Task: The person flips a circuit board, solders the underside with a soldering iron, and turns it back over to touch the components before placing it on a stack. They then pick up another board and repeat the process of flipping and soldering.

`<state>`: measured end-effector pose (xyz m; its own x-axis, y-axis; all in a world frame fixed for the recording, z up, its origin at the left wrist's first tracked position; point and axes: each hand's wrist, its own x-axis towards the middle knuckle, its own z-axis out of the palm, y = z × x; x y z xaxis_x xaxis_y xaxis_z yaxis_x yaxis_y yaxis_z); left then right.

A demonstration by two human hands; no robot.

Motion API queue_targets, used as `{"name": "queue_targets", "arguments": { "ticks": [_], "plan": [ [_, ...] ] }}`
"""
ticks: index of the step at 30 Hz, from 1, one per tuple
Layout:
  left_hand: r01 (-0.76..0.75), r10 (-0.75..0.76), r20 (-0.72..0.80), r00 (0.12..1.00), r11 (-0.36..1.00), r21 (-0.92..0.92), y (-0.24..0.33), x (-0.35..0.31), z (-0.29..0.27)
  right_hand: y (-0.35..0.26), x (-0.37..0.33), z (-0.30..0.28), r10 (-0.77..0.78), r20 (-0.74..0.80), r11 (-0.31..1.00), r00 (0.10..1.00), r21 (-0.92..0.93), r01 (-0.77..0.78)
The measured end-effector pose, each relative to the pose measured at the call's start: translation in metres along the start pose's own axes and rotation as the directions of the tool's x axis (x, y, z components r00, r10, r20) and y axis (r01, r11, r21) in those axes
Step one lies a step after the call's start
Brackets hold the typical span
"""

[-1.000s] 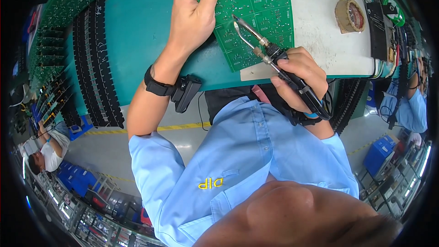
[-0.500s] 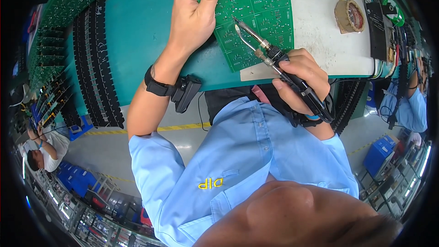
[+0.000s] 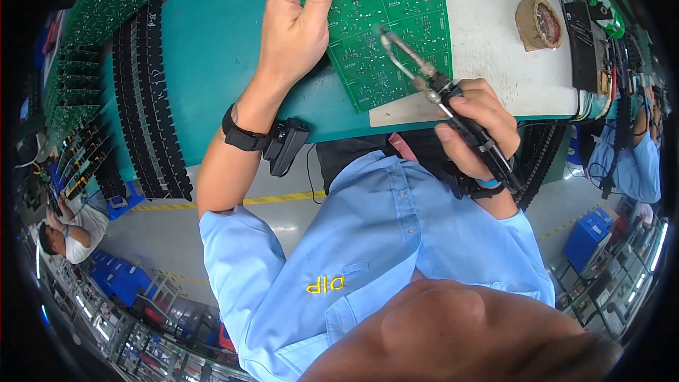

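My left hand (image 3: 296, 37) grips a green circuit board (image 3: 364, 74) by its left edge, thumb lying on top and fingers hidden beneath. The board is tilted over the near part of the bench and divided into several repeated sections with small parts and solder points. In my right hand (image 3: 486, 126) is a black-handled soldering iron (image 3: 448, 90), held like a pen. A thin curved metal tube runs alongside its tip. That tip is over the middle of the board, blurred; whether it touches, I cannot tell.
Black toothed racks (image 3: 145, 99) stand on the green bench mat (image 3: 212, 28) at left, beside more circuit boards (image 3: 117, 0). Right of the board are a white sheet (image 3: 488, 64), a round brown container (image 3: 539, 25), a black box (image 3: 581, 46) and a green solder spool (image 3: 608, 18).
My right hand has drawn the soldering iron to the right, and its tip has shifted right over the board. My left hand and the board have moved slightly left.
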<state>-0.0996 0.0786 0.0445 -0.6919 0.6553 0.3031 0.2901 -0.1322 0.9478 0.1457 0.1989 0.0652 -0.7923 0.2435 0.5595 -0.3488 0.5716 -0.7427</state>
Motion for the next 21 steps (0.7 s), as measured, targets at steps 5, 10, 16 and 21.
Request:
{"name": "queue_targets", "arguments": {
  "ticks": [5, 10, 16, 21],
  "plan": [
    [0.094, -0.103, 0.068, 0.992, 0.988, 0.125, -0.009, -0.002, -0.016, 0.004, -0.026, -0.032, 0.213, -0.299, 0.939, 0.930, -0.201, -0.280],
    [0.100, -0.104, 0.054, 0.993, 0.992, 0.081, 0.002, -0.002, -0.005, 0.045, -0.024, -0.067, 0.313, -0.688, 0.797, 0.655, -0.185, -0.575],
    [0.077, -0.078, 0.018, 0.997, 0.995, 0.065, 0.000, 0.001, -0.003, 0.055, -0.030, -0.073, 0.276, -0.764, 0.814, 0.583, -0.136, -0.564],
    [0.113, -0.114, 0.034, 0.993, 0.993, 0.026, 0.004, 0.001, 0.000, 0.054, -0.030, -0.072, 0.281, -0.768, 0.799, 0.576, -0.145, -0.583]
  ]
}}
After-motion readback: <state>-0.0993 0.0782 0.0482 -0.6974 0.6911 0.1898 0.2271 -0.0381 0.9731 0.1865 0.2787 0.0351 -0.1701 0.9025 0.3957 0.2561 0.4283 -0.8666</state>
